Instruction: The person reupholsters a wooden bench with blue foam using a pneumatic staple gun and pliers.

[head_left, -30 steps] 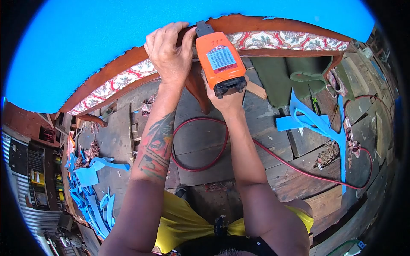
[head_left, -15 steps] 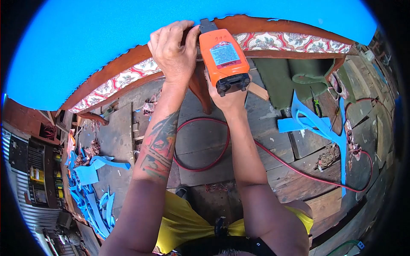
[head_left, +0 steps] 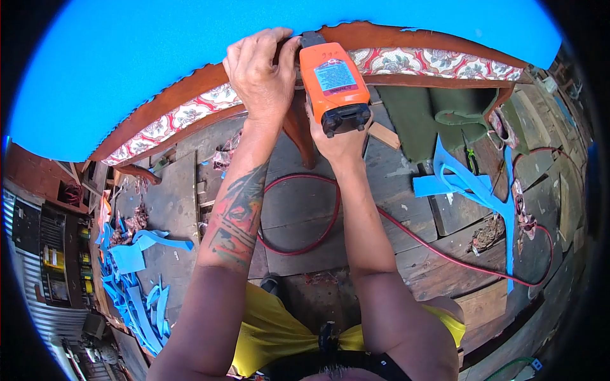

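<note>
Gripping orange tool (head_left: 332, 79) w/ R fingers (head_left: 315, 124); L fingers (head_left: 264, 44) narrowly apart, touching blue foam (head_left: 159, 47).

head | from above | forward and down | near left hand (head_left: 262, 79), right hand (head_left: 338, 146) | wide-angle

Looking like a furniture workshop, showing blue foam (head_left: 159, 38) on a wooden frame (head_left: 381, 35), scraps (head_left: 135, 308), red hose (head_left: 295, 253) and orange tool (head_left: 335, 76).
</note>
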The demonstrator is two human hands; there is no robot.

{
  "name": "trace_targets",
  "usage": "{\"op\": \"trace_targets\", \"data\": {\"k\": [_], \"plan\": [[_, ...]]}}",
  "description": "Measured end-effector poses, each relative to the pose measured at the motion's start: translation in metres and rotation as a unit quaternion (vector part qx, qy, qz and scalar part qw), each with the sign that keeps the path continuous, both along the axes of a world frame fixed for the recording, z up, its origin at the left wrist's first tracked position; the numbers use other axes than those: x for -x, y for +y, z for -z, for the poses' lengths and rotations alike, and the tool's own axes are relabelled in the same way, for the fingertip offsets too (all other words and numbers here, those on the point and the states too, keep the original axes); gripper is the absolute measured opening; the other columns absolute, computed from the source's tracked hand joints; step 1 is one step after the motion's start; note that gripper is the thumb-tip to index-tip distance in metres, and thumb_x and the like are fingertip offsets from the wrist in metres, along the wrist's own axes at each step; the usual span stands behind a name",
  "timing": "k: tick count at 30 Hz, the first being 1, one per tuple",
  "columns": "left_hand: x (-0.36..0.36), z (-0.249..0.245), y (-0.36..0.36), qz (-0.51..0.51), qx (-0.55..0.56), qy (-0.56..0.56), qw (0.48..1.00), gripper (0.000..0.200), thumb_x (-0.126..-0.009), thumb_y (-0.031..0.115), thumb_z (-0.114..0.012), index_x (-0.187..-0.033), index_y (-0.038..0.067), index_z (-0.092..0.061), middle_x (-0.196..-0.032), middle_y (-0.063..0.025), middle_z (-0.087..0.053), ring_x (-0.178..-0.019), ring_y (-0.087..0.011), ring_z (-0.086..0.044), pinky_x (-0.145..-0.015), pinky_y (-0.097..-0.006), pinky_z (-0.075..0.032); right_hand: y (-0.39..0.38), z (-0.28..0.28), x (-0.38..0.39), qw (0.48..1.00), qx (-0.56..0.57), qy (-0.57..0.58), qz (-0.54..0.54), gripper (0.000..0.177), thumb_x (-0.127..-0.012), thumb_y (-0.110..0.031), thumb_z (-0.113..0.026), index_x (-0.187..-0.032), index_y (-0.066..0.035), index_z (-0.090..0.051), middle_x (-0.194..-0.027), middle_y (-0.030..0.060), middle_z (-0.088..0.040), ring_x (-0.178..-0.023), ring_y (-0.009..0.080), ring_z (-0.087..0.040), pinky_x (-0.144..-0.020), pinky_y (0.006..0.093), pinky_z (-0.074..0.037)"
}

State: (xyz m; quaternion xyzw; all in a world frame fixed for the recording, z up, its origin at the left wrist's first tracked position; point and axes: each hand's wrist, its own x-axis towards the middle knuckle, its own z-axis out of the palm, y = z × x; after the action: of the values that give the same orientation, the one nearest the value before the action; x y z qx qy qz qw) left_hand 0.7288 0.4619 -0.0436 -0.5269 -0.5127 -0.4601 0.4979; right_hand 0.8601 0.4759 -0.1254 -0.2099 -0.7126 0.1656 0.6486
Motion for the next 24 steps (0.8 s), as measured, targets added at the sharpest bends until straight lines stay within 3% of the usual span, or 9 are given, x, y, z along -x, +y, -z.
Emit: {"op": "trace_targets", "data": {"k": [8, 22, 24], "plan": [[0.002, 0.0, 0.0, 0.015, -0.001, 0.012, 1.0, 0.023, -0.077, 0.021, -0.088, -0.095, 0.014, -0.076, -0.093, -0.0013, -0.073, -0.088, -0.0206, -0.065, -0.084, -0.0356, -0.045, -0.002, 0.021, -0.005, 1.0, -0.011, 0.001, 0.021, 0.014, -0.085, -0.011, -0.077, -0.097, -0.005, -0.075, -0.094, 0.0089, -0.076, -0.086, 0.0311, -0.071, -0.081, 0.042, -0.054], [0.003, 0.0, 0.0, 0.014, 0.002, 0.012, 1.0, 0.022, -0.076, 0.018, -0.086, -0.095, 0.017, -0.075, -0.093, 0.0018, -0.073, -0.091, -0.0209, -0.062, -0.083, -0.0361, -0.043, -0.001, 0.006, -0.005, 0.999, -0.024, 0.015, -0.015, 0.017, -0.084, -0.01, -0.077, -0.101, -0.005, -0.076, -0.098, 0.0089, -0.076, -0.089, 0.03, -0.071, -0.084, 0.0417, -0.054], [0.0, -0.001, -0.002, 0.003, 0.016, 0.003, 1.0, 0.02, -0.079, 0.018, -0.085, -0.096, 0.014, -0.076, -0.096, -0.0018, -0.075, -0.092, -0.0199, -0.067, -0.086, -0.0351, -0.045, -0.001, 0.006, -0.005, 1.0, -0.015, 0.017, -0.021, 0.017, -0.084, -0.01, -0.076, -0.101, -0.005, -0.076, -0.098, 0.009, -0.076, -0.089, 0.0302, -0.071, -0.084, 0.0419, -0.054]]}}
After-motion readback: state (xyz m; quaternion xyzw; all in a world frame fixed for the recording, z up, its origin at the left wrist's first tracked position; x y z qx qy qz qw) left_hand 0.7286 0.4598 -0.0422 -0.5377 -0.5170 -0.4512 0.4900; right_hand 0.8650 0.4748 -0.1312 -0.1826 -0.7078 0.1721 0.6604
